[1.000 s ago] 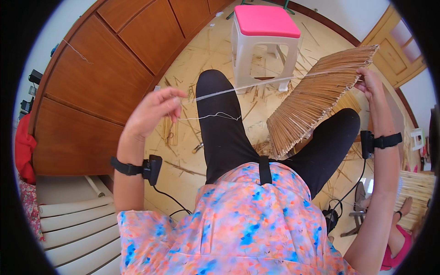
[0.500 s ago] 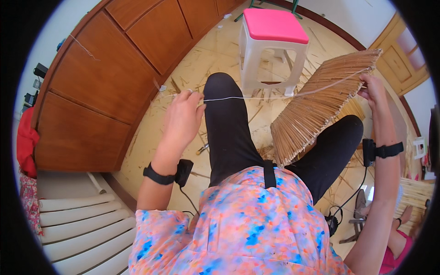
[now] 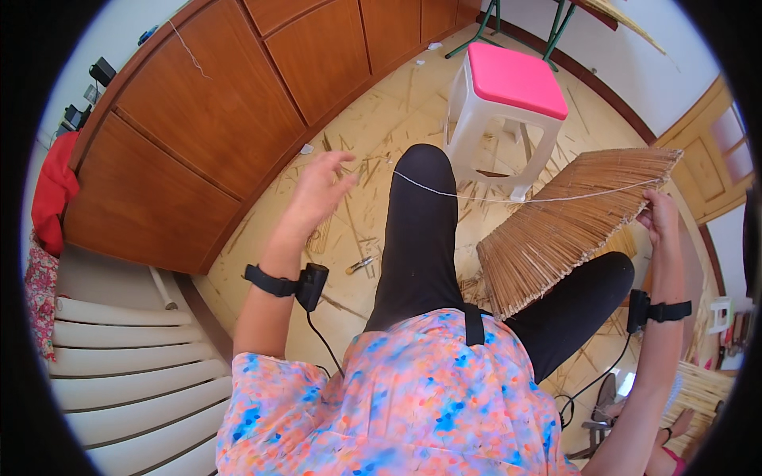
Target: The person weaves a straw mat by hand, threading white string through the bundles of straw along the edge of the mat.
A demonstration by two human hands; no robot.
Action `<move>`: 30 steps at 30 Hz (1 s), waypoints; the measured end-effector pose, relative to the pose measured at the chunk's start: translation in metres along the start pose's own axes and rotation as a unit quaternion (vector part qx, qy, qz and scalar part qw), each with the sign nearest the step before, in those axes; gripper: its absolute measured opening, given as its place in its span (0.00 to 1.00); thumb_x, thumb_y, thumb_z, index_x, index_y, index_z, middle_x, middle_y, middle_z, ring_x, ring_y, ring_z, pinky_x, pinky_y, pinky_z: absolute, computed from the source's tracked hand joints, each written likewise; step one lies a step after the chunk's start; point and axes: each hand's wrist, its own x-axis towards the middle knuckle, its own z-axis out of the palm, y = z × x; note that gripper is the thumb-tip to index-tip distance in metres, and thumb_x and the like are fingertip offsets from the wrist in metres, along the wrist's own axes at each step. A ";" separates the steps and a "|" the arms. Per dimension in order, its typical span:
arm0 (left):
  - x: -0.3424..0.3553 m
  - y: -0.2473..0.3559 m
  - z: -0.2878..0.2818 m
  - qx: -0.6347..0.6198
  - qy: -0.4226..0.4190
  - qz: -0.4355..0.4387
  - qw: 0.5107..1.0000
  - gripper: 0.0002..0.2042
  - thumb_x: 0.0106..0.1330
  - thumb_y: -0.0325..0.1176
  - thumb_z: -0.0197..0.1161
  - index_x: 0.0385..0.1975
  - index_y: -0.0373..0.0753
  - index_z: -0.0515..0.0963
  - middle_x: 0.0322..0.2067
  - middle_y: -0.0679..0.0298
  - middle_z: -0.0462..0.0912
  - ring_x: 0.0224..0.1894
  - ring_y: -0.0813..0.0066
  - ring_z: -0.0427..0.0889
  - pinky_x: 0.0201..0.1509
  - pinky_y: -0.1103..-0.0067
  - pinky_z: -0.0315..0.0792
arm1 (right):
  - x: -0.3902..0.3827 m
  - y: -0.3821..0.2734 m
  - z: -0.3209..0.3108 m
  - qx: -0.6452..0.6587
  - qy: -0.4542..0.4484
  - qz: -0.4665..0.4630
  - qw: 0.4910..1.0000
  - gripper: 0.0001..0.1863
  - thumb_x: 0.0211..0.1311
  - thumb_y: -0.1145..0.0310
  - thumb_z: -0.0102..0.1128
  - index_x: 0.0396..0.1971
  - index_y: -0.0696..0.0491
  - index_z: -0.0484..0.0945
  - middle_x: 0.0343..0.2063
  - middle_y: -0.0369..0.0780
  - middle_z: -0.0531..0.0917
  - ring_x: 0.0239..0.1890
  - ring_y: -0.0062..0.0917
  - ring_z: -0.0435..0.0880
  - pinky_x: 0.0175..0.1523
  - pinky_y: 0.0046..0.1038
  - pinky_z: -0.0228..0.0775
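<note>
Pinches the stalk panel point(image 3: 567, 226), slanted lengthwise up rightward, with the nearer right hand point(image 3: 660, 216), well right of the spread left hand point(image 3: 317, 193).

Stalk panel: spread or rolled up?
Spread: the stalk panel fans out as one broad sheet, the right hand at its edge.

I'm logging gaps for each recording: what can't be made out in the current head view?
In the head view:
- Thread, left end: too thin to follow past the knee; whether it reaches the left hand is unclear.
- Stalk panel, underside: hidden by its upper face.
- Small floor tool: too small to identify.
- Other person, lower right: mostly cut off by the dark rim.
</note>
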 end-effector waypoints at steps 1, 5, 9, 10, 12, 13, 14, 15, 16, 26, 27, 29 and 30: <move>0.002 0.000 0.014 0.029 -0.013 0.038 0.999 0.13 0.61 0.28 0.61 0.45 0.35 0.76 0.43 0.58 0.77 0.46 0.67 0.77 0.50 0.77 0.71 | -0.001 -0.002 -0.006 0.000 0.008 0.005 1.000 0.09 0.55 0.72 0.55 0.36 0.59 0.74 0.31 0.43 0.80 0.28 0.30 0.83 0.31 0.32 0.81; 0.005 -0.003 0.064 0.108 0.035 0.150 0.982 0.12 0.58 0.25 0.60 0.42 0.37 0.77 0.45 0.54 0.76 0.48 0.54 0.76 0.50 0.70 0.73 | -0.004 -0.005 -0.001 0.006 0.005 0.008 1.000 0.10 0.55 0.72 0.54 0.37 0.60 0.74 0.31 0.44 0.81 0.28 0.29 0.83 0.31 0.32 0.82; 0.023 -0.014 0.102 0.176 0.021 0.146 0.973 0.05 0.59 0.29 0.57 0.32 0.37 0.78 0.39 0.57 0.79 0.40 0.55 0.79 0.41 0.66 0.74 | -0.009 -0.007 0.002 -0.001 0.000 0.007 1.000 0.10 0.56 0.72 0.54 0.36 0.61 0.75 0.30 0.44 0.81 0.26 0.29 0.83 0.30 0.31 0.81; 0.026 -0.014 0.103 0.175 0.019 0.148 0.973 0.05 0.59 0.29 0.57 0.32 0.37 0.78 0.39 0.57 0.79 0.40 0.55 0.79 0.41 0.66 0.74 | -0.012 -0.008 0.004 -0.001 0.002 0.008 1.000 0.10 0.56 0.72 0.54 0.36 0.61 0.75 0.30 0.44 0.81 0.26 0.29 0.83 0.30 0.31 0.81; 0.032 -0.015 0.101 0.165 0.020 0.112 0.980 0.04 0.58 0.28 0.56 0.29 0.36 0.76 0.35 0.56 0.80 0.35 0.55 0.80 0.36 0.66 0.73 | -0.015 -0.010 0.009 -0.001 0.010 0.011 1.000 0.11 0.56 0.72 0.54 0.37 0.61 0.74 0.31 0.44 0.81 0.26 0.28 0.83 0.29 0.31 0.81; 0.035 -0.011 0.097 0.163 0.018 0.116 0.980 0.04 0.58 0.28 0.56 0.29 0.36 0.76 0.35 0.56 0.80 0.35 0.55 0.80 0.36 0.66 0.73 | -0.015 -0.009 0.007 -0.001 0.015 0.011 1.000 0.11 0.56 0.72 0.54 0.37 0.61 0.74 0.31 0.44 0.81 0.26 0.28 0.83 0.29 0.31 0.81; 0.039 -0.008 0.090 0.093 -0.009 0.071 0.993 0.04 0.58 0.27 0.55 0.28 0.36 0.75 0.33 0.56 0.81 0.32 0.56 0.80 0.34 0.67 0.73 | -0.015 -0.008 0.006 -0.001 0.017 0.008 1.000 0.10 0.56 0.72 0.54 0.37 0.62 0.74 0.31 0.44 0.81 0.26 0.29 0.83 0.29 0.31 0.81; 0.042 -0.006 0.082 0.023 -0.035 0.024 0.999 0.04 0.58 0.27 0.54 0.27 0.36 0.75 0.31 0.55 0.81 0.30 0.56 0.80 0.33 0.68 0.73 | -0.015 -0.008 0.005 -0.001 0.019 0.005 1.000 0.10 0.56 0.72 0.54 0.37 0.62 0.74 0.31 0.44 0.81 0.26 0.29 0.83 0.28 0.31 0.81; 0.045 0.003 0.069 0.023 -0.037 0.027 0.999 0.04 0.58 0.27 0.54 0.27 0.36 0.75 0.31 0.55 0.81 0.30 0.56 0.80 0.33 0.68 0.73 | -0.016 -0.008 0.004 0.000 0.021 0.006 1.000 0.10 0.56 0.72 0.54 0.37 0.62 0.74 0.31 0.44 0.81 0.26 0.29 0.83 0.28 0.31 0.81; 0.048 0.039 0.056 0.187 -0.091 0.131 0.969 0.05 0.57 0.28 0.58 0.30 0.35 0.77 0.32 0.51 0.81 0.33 0.50 0.80 0.39 0.63 0.74 | -0.014 0.002 0.004 0.025 0.031 0.025 0.999 0.11 0.55 0.74 0.54 0.37 0.63 0.74 0.30 0.45 0.81 0.27 0.32 0.84 0.30 0.31 0.80; 0.047 0.032 0.074 0.240 -0.093 0.148 0.955 0.05 0.56 0.28 0.58 0.29 0.35 0.77 0.31 0.50 0.81 0.35 0.49 0.80 0.40 0.62 0.74 | -0.018 -0.001 0.000 0.025 0.032 0.025 0.999 0.11 0.55 0.74 0.54 0.37 0.64 0.74 0.29 0.45 0.81 0.27 0.32 0.84 0.29 0.31 0.80; 0.042 0.006 0.098 0.245 -0.064 0.132 0.958 0.04 0.55 0.27 0.58 0.28 0.35 0.77 0.29 0.51 0.81 0.34 0.49 0.80 0.39 0.62 0.74 | -0.021 -0.006 0.009 0.025 0.033 0.025 0.999 0.11 0.55 0.74 0.55 0.36 0.64 0.75 0.29 0.45 0.81 0.27 0.32 0.83 0.29 0.31 0.80; 0.043 -0.001 0.107 0.247 -0.037 0.115 0.962 0.04 0.54 0.27 0.57 0.27 0.35 0.76 0.27 0.51 0.81 0.33 0.49 0.81 0.39 0.62 0.75 | -0.024 -0.010 0.008 0.022 0.037 0.027 0.999 0.10 0.55 0.74 0.55 0.36 0.64 0.75 0.28 0.45 0.80 0.27 0.31 0.83 0.28 0.30 0.80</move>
